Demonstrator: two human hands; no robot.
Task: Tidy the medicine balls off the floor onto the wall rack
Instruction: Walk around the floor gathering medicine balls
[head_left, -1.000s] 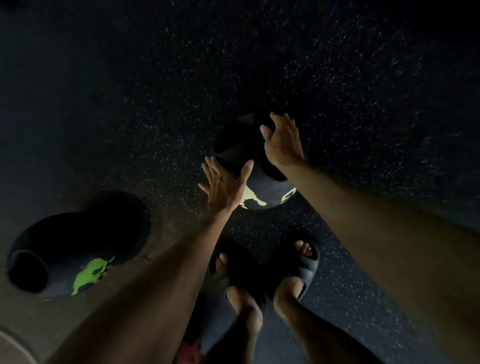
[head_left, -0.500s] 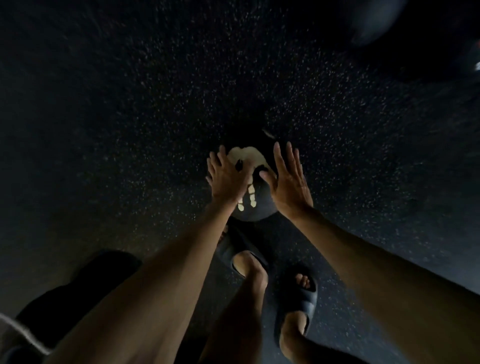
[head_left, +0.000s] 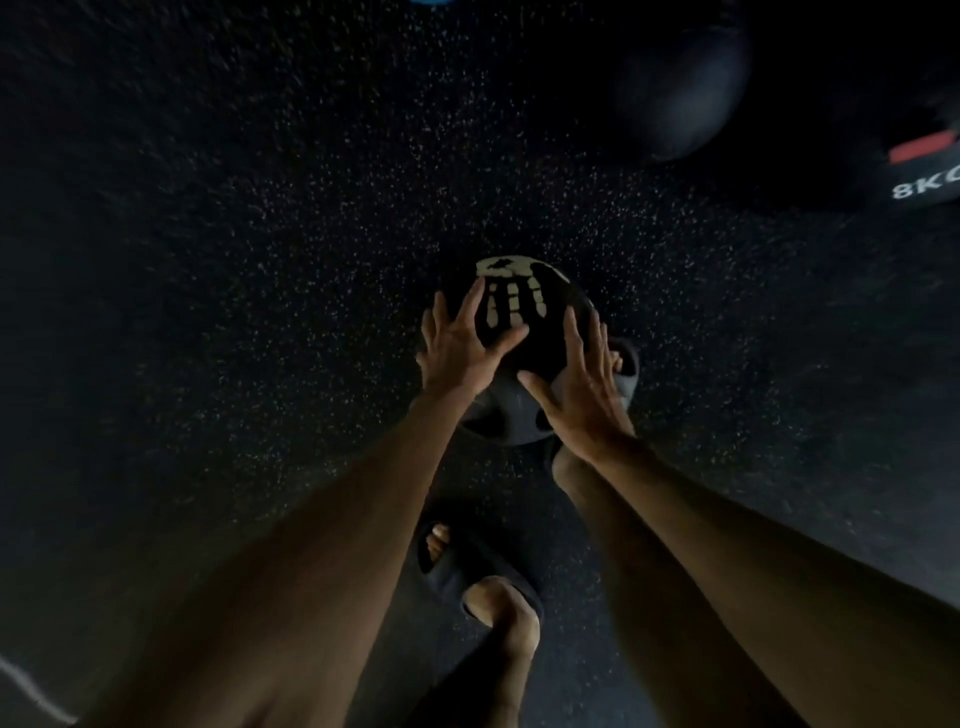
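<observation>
Head view, looking down. A black round medicine ball (head_left: 540, 343) bearing a pale hand-print marking (head_left: 511, 296) sits between both hands, in front of the person's legs and above the dark speckled rubber floor (head_left: 260, 260). In this view the ball overlaps the toe of the right dark slide sandal (head_left: 626, 379); whether it touches the floor cannot be told.

The left hand (head_left: 462, 353) lies on the ball's left side, fingers spread and nearly straight, its thumb reaching across the near face. The right hand (head_left: 582, 395) lies on the right side in the same manner, thumb pointing inward. The grip of each hand is a flat, spread-fingered press against the ball, not a clench.

The left dark slide sandal (head_left: 457, 566) stands nearer the camera, between the forearms. At upper right, well apart from the held ball, rest a large dark ball (head_left: 680, 88) and, beside it, a dark ball with a red stripe and white "8K" lettering (head_left: 924, 171), cut off by the frame edge.
</observation>
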